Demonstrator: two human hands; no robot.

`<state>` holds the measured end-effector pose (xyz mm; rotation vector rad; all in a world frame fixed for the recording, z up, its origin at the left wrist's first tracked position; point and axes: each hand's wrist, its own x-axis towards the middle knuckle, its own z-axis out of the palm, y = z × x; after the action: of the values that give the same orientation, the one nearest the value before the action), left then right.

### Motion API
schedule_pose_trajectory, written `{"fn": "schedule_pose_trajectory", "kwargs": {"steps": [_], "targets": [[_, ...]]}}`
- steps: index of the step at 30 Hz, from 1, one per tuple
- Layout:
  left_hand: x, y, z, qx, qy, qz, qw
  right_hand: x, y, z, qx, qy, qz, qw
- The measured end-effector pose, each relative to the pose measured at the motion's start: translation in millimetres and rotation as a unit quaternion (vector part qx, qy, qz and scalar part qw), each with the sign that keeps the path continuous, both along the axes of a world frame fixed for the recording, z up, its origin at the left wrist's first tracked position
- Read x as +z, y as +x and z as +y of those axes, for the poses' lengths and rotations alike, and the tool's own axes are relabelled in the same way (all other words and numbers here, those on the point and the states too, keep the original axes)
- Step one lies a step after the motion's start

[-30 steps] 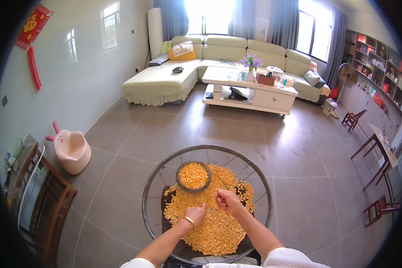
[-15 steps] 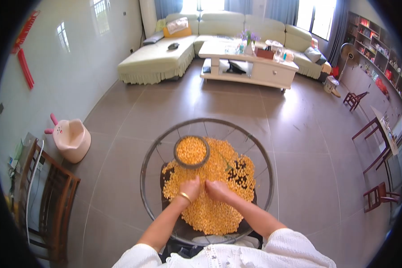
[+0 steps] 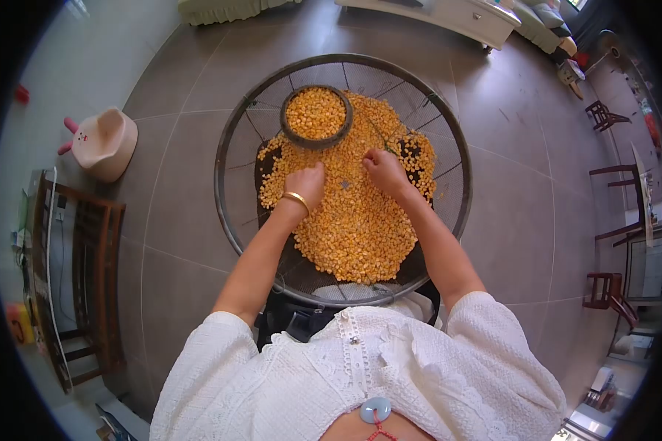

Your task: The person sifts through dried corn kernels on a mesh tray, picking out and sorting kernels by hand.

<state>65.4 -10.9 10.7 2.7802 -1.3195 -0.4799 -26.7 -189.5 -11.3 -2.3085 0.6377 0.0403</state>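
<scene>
Corn kernels (image 3: 357,239) lie in a wide heap on a round mesh tray (image 3: 461,169) with a dark rim. At the tray's far side, a round dark-rimmed bowl (image 3: 283,126) is full of kernels. My left hand (image 3: 307,184), with a gold bangle at the wrist, is closed over the heap just below the bowl. To its right, my right hand (image 3: 385,171) is also closed, its fingers curled together above the kernels. Whatever either hand holds is hidden. Between the hands a small greyish spot shows among the kernels.
A pink-eared child's seat (image 3: 107,147) and a wooden chair (image 3: 88,279) stand to the left. Ahead is a white coffee table (image 3: 441,20). Small dark red stools (image 3: 602,290) and a table are along the right, on grey floor tiles (image 3: 518,220).
The view has tilted down, so the tray appears higher. My hands, close together before, are now farther apart, the right one having moved rightward. The bowl stays in its place on the tray.
</scene>
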Motion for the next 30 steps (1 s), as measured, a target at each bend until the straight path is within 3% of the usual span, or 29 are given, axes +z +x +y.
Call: {"fn": "schedule_pose_trajectory", "kwargs": {"steps": [3,4,5,6,7,8,9,10,11,13,17,21,23,24,26,27,28,29,30], "targets": [[-11,5,0,0.023,-0.027,0.009,0.999,2,-3,5,0.002,0.006,-0.025,1.0],[-15,10,0,0.058,-0.156,0.1,0.981,5,-3,10,0.015,-0.017,-0.022,1.0],[-19,15,-2,0.092,-0.281,0.187,0.937,9,-2,13,0.028,-0.041,-0.018,0.999],[-19,19,-5,0.15,-0.348,0.356,0.854,11,-2,17,0.029,-0.04,-0.016,0.999],[-5,18,-2,0.151,-0.346,0.358,0.854,12,-3,20,0.074,-0.103,0.03,0.992],[11,20,3,0.192,-0.369,0.48,0.773,13,-4,23,0.119,-0.164,0.076,0.976],[25,20,6,0.227,-0.384,0.589,0.674,15,-3,25,0.119,-0.164,0.078,0.976],[27,20,8,0.248,-0.418,0.626,0.61,18,-2,26,0.146,-0.109,0.082,0.98],[31,21,9,0.249,-0.418,0.627,0.608,21,0,27,0.173,-0.055,0.085,0.98],[34,25,12,0.268,-0.448,0.684,0.51,18,4,30,0.155,-0.07,0.043,0.984],[27,31,14,0.268,-0.491,0.686,0.466,8,19,38,0.135,-0.13,-0.014,0.982],[24,31,14,0.275,-0.498,0.673,0.473,8,21,45,0.143,-0.172,0.05,0.973],[22,33,16,0.252,-0.474,0.621,0.571,-2,18,42,0.103,-0.137,-0.016,0.985],[18,34,13,0.253,-0.474,0.62,0.571,-4,17,40,0.104,-0.137,-0.016,0.985],[7,32,1,0.235,-0.403,0.397,0.791,-5,17,31,0.071,0.084,-0.062,0.992],[1,28,-1,0.235,-0.403,0.397,0.791,-3,18,28,0.071,0.083,-0.062,0.992],[-6,22,-2,0.171,-0.356,0.24,0.887,-2,18,25,0.025,0.171,-0.063,0.983],[-12,16,-4,0.1,-0.294,0.073,0.948,-2,16,23,-0.021,0.257,-0.062,0.964],[-7,9,-6,0.079,-0.182,0.048,0.979,2,14,22,-0.022,0.256,-0.061,0.964]]}}
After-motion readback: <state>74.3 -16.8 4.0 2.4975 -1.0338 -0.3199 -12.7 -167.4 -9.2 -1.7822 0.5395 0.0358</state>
